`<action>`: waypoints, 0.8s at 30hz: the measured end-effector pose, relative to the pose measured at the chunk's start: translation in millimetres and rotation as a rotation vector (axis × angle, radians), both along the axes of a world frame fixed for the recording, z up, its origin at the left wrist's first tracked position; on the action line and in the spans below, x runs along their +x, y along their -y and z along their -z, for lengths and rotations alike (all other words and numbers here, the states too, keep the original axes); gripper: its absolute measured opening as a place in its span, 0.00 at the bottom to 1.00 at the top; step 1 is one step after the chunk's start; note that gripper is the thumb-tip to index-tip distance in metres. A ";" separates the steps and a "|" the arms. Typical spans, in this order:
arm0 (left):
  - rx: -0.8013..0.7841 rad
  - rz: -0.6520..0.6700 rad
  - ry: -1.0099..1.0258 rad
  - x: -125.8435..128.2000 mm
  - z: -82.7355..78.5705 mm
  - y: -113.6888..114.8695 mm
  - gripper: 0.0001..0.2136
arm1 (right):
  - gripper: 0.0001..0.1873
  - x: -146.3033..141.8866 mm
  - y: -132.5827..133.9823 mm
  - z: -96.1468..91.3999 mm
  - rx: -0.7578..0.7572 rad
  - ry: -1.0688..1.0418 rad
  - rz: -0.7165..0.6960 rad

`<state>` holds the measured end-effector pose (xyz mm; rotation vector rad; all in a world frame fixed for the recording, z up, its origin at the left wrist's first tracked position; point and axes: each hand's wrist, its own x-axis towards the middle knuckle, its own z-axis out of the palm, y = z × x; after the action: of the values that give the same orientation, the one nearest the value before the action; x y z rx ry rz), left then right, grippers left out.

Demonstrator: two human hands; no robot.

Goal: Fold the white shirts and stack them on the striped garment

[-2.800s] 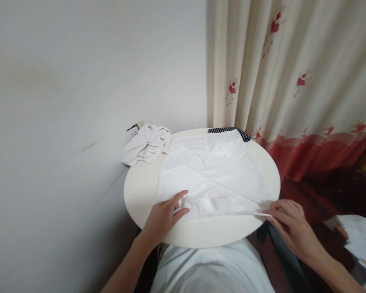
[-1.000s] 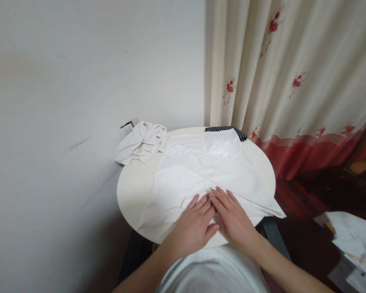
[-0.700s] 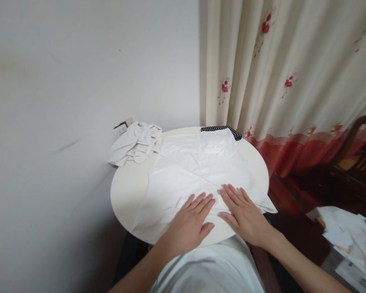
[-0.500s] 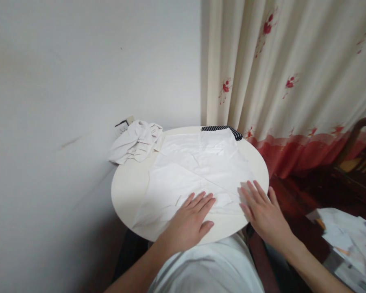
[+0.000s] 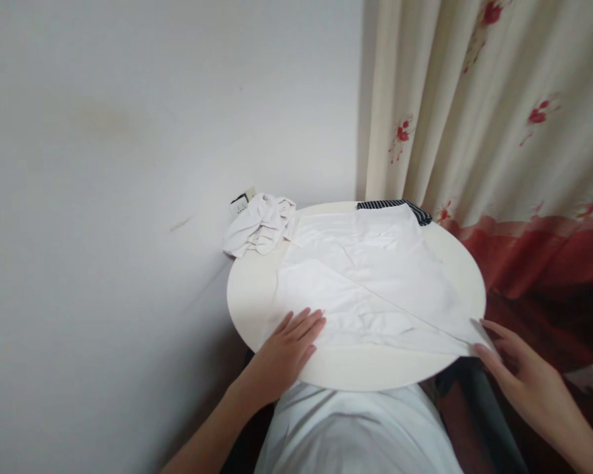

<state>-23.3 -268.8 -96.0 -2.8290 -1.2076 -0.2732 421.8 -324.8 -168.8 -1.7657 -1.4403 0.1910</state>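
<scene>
A white garment (image 5: pixel 370 283) lies spread flat on a round cream table (image 5: pixel 257 299). My left hand (image 5: pixel 286 349) rests flat on its near left corner, fingers stretched out. My right hand (image 5: pixel 521 372) is at the table's right edge, fingers extended, fingertips touching the garment's pointed right corner that overhangs the rim. Neither hand grips anything.
A crumpled white cloth (image 5: pixel 259 224) sits at the table's far left against the wall, by a wall socket (image 5: pixel 240 203). A dark striped cloth (image 5: pixel 400 205) peeks out under the garment's far end. A cream curtain with red flowers (image 5: pixel 499 118) hangs to the right.
Both hands were together on the garment's near middle; they slid apart, the left to the near left corner, the right out to the right corner at the rim.
</scene>
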 end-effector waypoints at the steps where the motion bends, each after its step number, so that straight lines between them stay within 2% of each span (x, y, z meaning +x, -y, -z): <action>1: 0.009 -0.017 -0.008 -12.5 1.0 1.6 0.25 | 0.33 -3.9 0.0 -3.4 0.007 -0.028 -0.030; 4: 0.025 -0.043 -0.033 -42.9 6.5 4.9 0.25 | 0.31 -13.2 -0.2 -14.8 -0.025 -0.149 -0.084; 8: 0.047 -0.017 -0.034 -64.1 18.4 1.7 0.27 | 0.20 -17.7 -0.9 -23.0 -0.009 -0.389 -0.064; 11: 0.071 0.012 -0.007 -69.4 26.3 -3.7 0.27 | 0.17 -18.5 -3.0 -22.5 0.055 -0.524 -0.057; 16: 0.116 0.023 0.020 -70.7 33.6 -7.4 0.27 | 0.16 -23.0 -6.6 -16.7 0.046 -0.674 -0.050; 24: 0.155 0.011 0.051 -71.1 32.5 -5.6 0.26 | 0.18 -27.1 -9.7 -12.0 0.040 -0.859 -0.033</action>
<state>-94.5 -263.1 -128.5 -2.7121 -1.1268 -0.4229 394.8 -315.1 -156.8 -1.3521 -0.8278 0.8187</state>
